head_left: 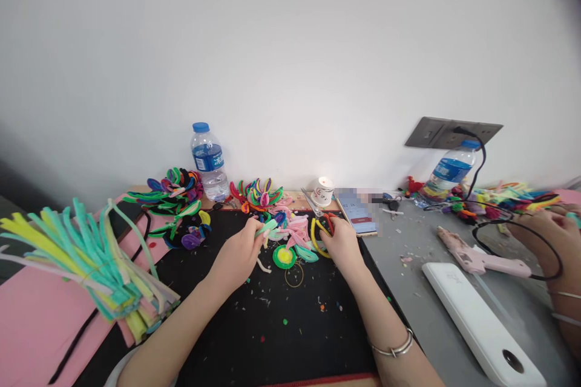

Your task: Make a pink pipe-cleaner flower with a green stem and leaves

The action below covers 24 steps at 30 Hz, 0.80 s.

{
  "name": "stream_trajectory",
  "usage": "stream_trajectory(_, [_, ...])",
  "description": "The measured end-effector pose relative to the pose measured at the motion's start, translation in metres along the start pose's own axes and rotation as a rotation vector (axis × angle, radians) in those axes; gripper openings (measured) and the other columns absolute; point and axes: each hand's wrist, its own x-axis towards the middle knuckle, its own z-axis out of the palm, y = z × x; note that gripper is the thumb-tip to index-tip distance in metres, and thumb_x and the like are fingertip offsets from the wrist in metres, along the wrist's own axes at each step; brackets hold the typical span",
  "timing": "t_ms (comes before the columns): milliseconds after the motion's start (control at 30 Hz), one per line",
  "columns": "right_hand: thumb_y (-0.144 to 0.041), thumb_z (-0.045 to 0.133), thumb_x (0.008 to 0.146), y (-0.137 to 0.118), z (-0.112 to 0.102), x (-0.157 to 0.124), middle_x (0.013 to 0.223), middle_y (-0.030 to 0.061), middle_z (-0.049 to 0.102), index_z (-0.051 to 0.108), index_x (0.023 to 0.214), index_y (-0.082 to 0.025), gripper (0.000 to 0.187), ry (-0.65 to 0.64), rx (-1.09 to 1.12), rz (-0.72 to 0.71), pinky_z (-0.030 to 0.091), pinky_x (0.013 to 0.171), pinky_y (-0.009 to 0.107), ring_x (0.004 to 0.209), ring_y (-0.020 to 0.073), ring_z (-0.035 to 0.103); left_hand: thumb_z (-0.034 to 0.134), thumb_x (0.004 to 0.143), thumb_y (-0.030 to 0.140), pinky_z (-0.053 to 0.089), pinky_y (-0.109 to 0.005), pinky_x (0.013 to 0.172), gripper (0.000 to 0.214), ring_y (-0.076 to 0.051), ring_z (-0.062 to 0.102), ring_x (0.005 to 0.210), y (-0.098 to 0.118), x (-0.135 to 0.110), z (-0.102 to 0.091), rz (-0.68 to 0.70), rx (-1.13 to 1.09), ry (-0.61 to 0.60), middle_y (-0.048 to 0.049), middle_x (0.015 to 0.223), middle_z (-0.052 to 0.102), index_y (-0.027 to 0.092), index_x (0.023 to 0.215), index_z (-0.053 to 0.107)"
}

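Note:
My left hand [239,252] is closed in a pinch on a pale green pipe-cleaner piece [267,228] over the black mat [290,326]. My right hand [341,243] is closed around yellow and red pipe-cleaner loops [319,231]. Between the hands lie pink looped petals [297,228] and a round green and yellow coil [284,256]. A thin wire ring [294,275] lies just below the coil.
A bundle of yellow, mint and pink pipe cleaners [86,254] lies at left on pink sheets. Water bottles [209,162] [447,176], a small cup [322,190], scissors [312,201] and a phone [358,211] stand behind. At right, another person's hand [551,236], a pink glue gun [476,257] and a white power bank [481,323].

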Motion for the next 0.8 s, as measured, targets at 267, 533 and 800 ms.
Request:
stream_trajectory(267, [-0.022,0.051,0.077,-0.012,-0.007,-0.005,0.089,0.0117,0.061,0.061,0.09,-0.013,0.018,0.179,0.251,-0.112,0.043,0.075,0.034,0.082,0.0219,0.055,0.027,0.09,0.027,0.04,-0.028,0.067,0.017,-0.018,0.057,0.07,0.001,-0.001,0.001,0.027,-0.099,-0.09,-0.002,0.076,0.056,0.021,0.089,0.044])
stream_trajectory(533, [-0.027,0.067,0.069,-0.057,0.004,-0.035,0.065,-0.0022,0.058,0.058,0.089,-0.019,0.024,-0.488,1.179,-0.121,0.044,0.045,0.022,0.048,0.0093,0.05,0.029,0.09,0.025,0.038,-0.025,0.063,0.017,-0.016,0.054,0.069,0.012,-0.006,0.006,0.115,-0.163,-0.231,-0.0014,0.08,0.055,0.021,0.085,0.045])
stream_trajectory(800, [-0.034,0.067,0.071,-0.05,0.007,-0.028,0.054,-0.0037,0.056,0.051,0.067,-0.017,0.024,-0.3,1.478,0.108,0.035,0.037,0.017,0.04,0.0062,0.044,0.029,0.091,0.027,0.039,-0.025,0.061,0.022,-0.017,0.057,0.066,0.004,-0.003,0.004,0.025,-0.01,-0.058,-0.0007,0.072,0.057,0.021,0.09,0.05])
